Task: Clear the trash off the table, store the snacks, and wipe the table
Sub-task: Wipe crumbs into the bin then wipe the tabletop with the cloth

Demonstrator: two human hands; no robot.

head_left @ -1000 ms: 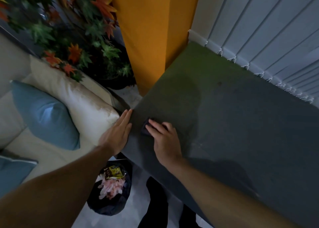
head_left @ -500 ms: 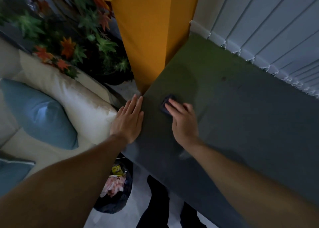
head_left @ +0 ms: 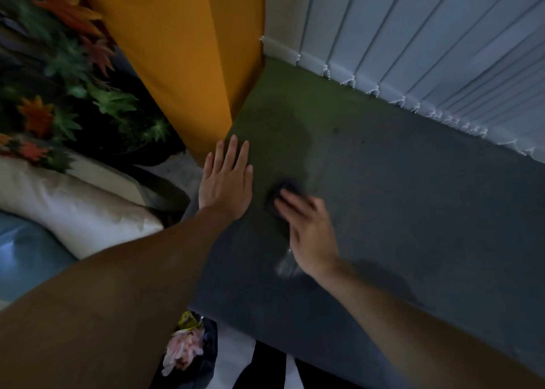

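The table (head_left: 413, 211) has a dark grey-green top that fills the right half of the view. My right hand (head_left: 309, 229) presses a small dark cloth (head_left: 284, 189) flat on the table near its left edge; only the cloth's front end shows past my fingers. My left hand (head_left: 225, 182) lies flat with fingers spread on the table's left edge, just left of the cloth, holding nothing. A black trash bag (head_left: 194, 356) with wrappers in it sits on the floor below the table's near corner, partly hidden by my left forearm.
An orange pillar (head_left: 182, 64) stands at the table's far left corner. White vertical blinds (head_left: 427, 43) run along the far side. A sofa with a cream cushion (head_left: 73, 208) and a blue cushion (head_left: 26, 256) is at left, and a plant (head_left: 59, 79) behind it.
Both hands slid forward along the table's left edge toward the pillar. My right hand then drew the cloth back toward me and to the right. The view shifted forward.
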